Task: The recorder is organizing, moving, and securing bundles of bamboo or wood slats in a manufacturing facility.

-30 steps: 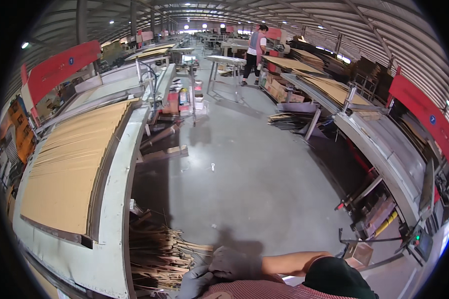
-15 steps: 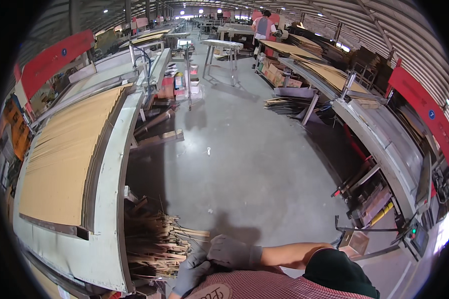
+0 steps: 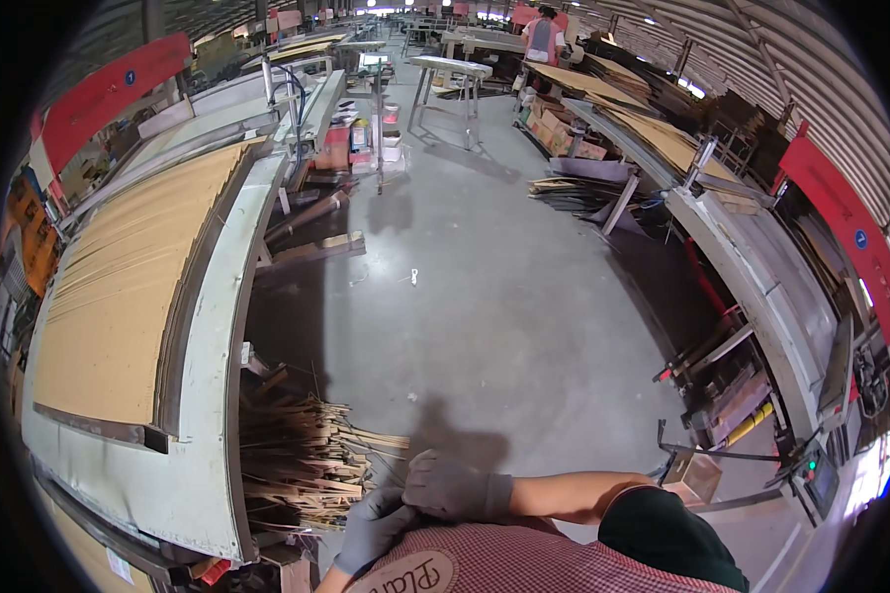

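My left hand [image 3: 374, 526] and my right hand [image 3: 453, 487], both in grey gloves, meet low in front of my red-checked apron [image 3: 504, 555]. The right one is closed, its fingers curled down against the left hand's fingers. The left hand is closed too, thumb and fingers drawn together. Whatever lies between them, if anything, is hidden. Just beyond and left of the hands lies a pile of thin wooden strips [image 3: 302, 460] beside the workbench.
On the left, a pale metal workbench [image 3: 213, 435] bears a stack of tan sheets [image 3: 119, 316]. Another machine table [image 3: 752, 282] runs along the right, with a small control box [image 3: 821, 479] near me. A grey floor [image 3: 485, 296] lies between; a person [image 3: 543, 38] stands far off.
The whole scene has shifted slightly upward in the picture as my head tilts. My hands stay together in front of the apron, with little change in their grip.
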Demonstrator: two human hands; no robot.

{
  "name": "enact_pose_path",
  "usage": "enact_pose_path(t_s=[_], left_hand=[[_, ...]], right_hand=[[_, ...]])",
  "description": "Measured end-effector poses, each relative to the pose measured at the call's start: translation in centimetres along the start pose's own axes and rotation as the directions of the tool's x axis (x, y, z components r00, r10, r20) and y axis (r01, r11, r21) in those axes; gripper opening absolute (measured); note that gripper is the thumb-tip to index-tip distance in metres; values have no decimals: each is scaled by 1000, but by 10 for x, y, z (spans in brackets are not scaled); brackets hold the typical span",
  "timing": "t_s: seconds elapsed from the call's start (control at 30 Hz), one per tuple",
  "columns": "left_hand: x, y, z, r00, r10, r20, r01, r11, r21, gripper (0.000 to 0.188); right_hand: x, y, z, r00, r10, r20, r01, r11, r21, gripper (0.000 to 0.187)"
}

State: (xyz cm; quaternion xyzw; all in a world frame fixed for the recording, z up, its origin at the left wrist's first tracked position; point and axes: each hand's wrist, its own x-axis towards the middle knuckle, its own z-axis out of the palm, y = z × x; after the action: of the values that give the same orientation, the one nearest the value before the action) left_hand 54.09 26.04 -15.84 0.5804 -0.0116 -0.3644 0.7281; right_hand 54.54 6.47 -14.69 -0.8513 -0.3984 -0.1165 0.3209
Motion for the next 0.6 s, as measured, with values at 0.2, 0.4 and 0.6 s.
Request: enact_pose_path(t_s=[0.2, 0.4, 0.6], left_hand=[[-2, 3, 0, 1000, -2, -17, 0, 997, -75, 24], [0, 7, -1, 995, 0, -101, -8, 997, -78, 22], [3, 13, -7, 948, 243, -204, -256, 966, -37, 26]], right_hand=[[-2, 0, -4, 998, 56, -39, -56, 998, 11, 12], [1, -5, 3, 989, 140, -42, -140, 990, 12, 20], [1, 6, 5, 946, 308, -104, -272, 925, 266, 34]])
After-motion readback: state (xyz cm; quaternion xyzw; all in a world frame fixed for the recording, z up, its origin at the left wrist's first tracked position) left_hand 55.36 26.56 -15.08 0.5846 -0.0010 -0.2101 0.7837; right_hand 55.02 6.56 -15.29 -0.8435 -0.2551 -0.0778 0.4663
